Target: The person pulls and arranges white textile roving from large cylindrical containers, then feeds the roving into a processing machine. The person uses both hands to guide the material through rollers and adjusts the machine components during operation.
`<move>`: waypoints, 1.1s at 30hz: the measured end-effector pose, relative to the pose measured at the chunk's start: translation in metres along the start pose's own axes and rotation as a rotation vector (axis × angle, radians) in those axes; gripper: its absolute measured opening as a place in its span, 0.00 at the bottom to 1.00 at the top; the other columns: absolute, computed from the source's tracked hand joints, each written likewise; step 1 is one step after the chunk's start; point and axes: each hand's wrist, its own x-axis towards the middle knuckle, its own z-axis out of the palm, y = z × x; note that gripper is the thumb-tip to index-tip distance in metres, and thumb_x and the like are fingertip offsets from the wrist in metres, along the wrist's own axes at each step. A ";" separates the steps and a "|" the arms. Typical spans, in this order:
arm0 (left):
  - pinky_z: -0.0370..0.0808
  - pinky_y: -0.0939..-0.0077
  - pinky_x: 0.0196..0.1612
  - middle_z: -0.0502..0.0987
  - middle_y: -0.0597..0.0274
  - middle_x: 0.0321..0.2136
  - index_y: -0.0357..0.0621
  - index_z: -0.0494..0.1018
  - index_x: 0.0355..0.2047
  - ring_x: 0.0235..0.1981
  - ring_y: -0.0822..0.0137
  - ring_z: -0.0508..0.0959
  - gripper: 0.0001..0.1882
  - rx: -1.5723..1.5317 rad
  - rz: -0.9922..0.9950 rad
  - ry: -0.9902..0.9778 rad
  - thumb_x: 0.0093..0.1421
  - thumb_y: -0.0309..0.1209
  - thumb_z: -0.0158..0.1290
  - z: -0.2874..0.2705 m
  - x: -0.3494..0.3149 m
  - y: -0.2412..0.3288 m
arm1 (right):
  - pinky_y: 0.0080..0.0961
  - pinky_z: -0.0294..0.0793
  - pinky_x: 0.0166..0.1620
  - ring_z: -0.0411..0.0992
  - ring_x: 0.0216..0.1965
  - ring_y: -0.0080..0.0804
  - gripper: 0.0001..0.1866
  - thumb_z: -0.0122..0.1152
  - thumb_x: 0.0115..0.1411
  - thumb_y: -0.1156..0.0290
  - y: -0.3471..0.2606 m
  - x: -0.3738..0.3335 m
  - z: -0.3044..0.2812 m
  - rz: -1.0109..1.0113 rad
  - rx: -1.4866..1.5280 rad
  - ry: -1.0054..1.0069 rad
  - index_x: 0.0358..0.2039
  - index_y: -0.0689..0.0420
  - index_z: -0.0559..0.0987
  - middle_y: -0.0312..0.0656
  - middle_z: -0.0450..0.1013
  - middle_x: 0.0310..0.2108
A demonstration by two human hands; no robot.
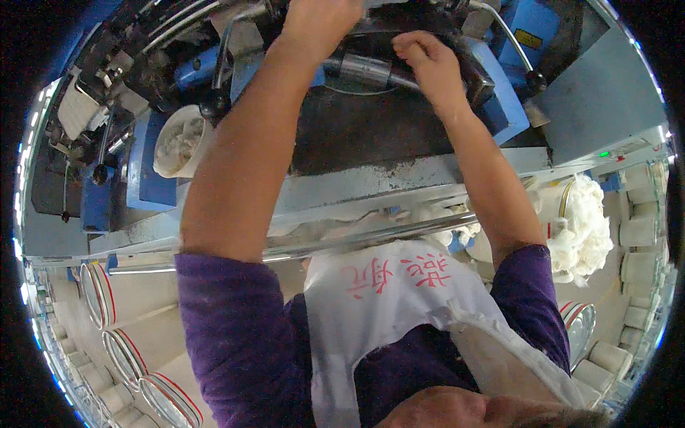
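Observation:
Both my arms reach forward over a dark, worn machine bed (pixel 357 132). My left hand (pixel 321 20) is at the top edge of the head view, above the dark machine parts; its fingers are mostly cut off or hidden. To its right, my right hand (pixel 432 64) is held with fingers bent and thumb drawn in. Whether anything thin is between those fingertips is too small to make out. A shiny metal roller (pixel 365 70) lies between the two hands, nearer the right one. A dark machine cover (pixel 467 71) stands just beyond my right wrist.
A white tub of fluffy fibre (pixel 182 143) stands left of my left forearm. Levers with black knobs (pixel 535 81) flank the bed. A metal rail (pixel 428 227) crosses before my body. Red-rimmed cans (pixel 125 357) stand at lower left; white fibre (pixel 589 228) heaps at right.

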 end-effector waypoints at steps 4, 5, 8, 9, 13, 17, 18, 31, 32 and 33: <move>0.76 0.70 0.24 0.76 0.59 0.22 0.46 0.72 0.29 0.22 0.63 0.78 0.04 0.075 0.049 0.026 0.54 0.30 0.54 -0.003 0.001 -0.002 | 0.34 0.72 0.50 0.76 0.46 0.47 0.22 0.54 0.63 0.56 0.017 0.026 0.014 -0.195 -0.541 -0.220 0.50 0.58 0.77 0.48 0.78 0.46; 0.76 0.70 0.25 0.76 0.59 0.22 0.46 0.73 0.30 0.22 0.63 0.78 0.04 0.098 0.086 -0.003 0.54 0.30 0.54 -0.002 0.001 -0.003 | 0.37 0.72 0.52 0.75 0.47 0.49 0.22 0.52 0.64 0.54 0.018 0.037 0.017 -0.196 -0.576 -0.255 0.49 0.56 0.78 0.50 0.77 0.46; 0.76 0.69 0.24 0.77 0.59 0.22 0.44 0.74 0.29 0.23 0.64 0.79 0.05 0.136 0.200 0.075 0.53 0.30 0.56 0.004 0.002 -0.009 | 0.44 0.72 0.55 0.74 0.49 0.52 0.23 0.47 0.65 0.51 0.019 0.063 0.026 -0.199 -0.684 -0.357 0.48 0.53 0.79 0.53 0.76 0.46; 0.76 0.69 0.25 0.77 0.59 0.22 0.44 0.74 0.28 0.23 0.64 0.79 0.04 0.056 0.183 0.004 0.54 0.30 0.55 0.008 0.002 -0.008 | 0.44 0.72 0.54 0.74 0.49 0.52 0.22 0.47 0.65 0.52 0.022 0.065 0.028 -0.203 -0.700 -0.369 0.47 0.54 0.79 0.53 0.76 0.46; 0.77 0.68 0.26 0.78 0.57 0.21 0.43 0.74 0.27 0.24 0.63 0.80 0.04 -0.106 0.148 -0.113 0.55 0.29 0.54 0.023 0.008 -0.002 | 0.43 0.72 0.52 0.74 0.47 0.51 0.21 0.49 0.64 0.54 0.033 0.070 0.037 -0.222 -0.689 -0.358 0.46 0.55 0.79 0.53 0.76 0.44; 0.78 0.67 0.27 0.78 0.56 0.22 0.41 0.74 0.28 0.24 0.61 0.81 0.05 -0.149 0.104 -0.052 0.55 0.28 0.52 0.024 0.010 -0.001 | 0.42 0.73 0.50 0.74 0.46 0.50 0.19 0.51 0.64 0.56 0.039 0.069 0.043 -0.315 -0.620 -0.271 0.44 0.57 0.79 0.52 0.75 0.43; 0.78 0.66 0.27 0.78 0.56 0.23 0.41 0.74 0.29 0.24 0.60 0.81 0.05 -0.168 0.110 -0.050 0.55 0.28 0.51 0.021 0.010 -0.003 | 0.42 0.73 0.50 0.74 0.45 0.50 0.18 0.51 0.63 0.57 0.036 0.065 0.042 -0.391 -0.579 -0.220 0.44 0.57 0.79 0.52 0.75 0.43; 0.77 0.64 0.26 0.76 0.56 0.22 0.43 0.69 0.26 0.26 0.58 0.80 0.03 -0.314 -0.039 0.022 0.53 0.28 0.51 -0.037 0.012 -0.013 | 0.39 0.77 0.43 0.79 0.36 0.47 0.20 0.63 0.58 0.53 -0.034 0.017 0.005 -0.258 -0.269 -0.045 0.43 0.55 0.82 0.49 0.79 0.40; 0.77 0.64 0.26 0.76 0.56 0.22 0.43 0.69 0.26 0.26 0.57 0.80 0.03 -0.317 -0.045 0.043 0.53 0.28 0.51 -0.036 0.012 -0.014 | 0.36 0.78 0.40 0.79 0.31 0.41 0.20 0.64 0.57 0.52 -0.032 0.019 0.002 -0.070 -0.097 -0.164 0.40 0.55 0.83 0.49 0.80 0.34; 0.77 0.64 0.26 0.76 0.55 0.22 0.43 0.69 0.26 0.26 0.57 0.80 0.03 -0.309 -0.054 0.010 0.53 0.28 0.51 -0.035 0.011 -0.015 | 0.35 0.78 0.39 0.79 0.30 0.40 0.19 0.64 0.57 0.52 -0.030 0.021 0.003 -0.094 -0.157 -0.134 0.39 0.55 0.83 0.49 0.80 0.33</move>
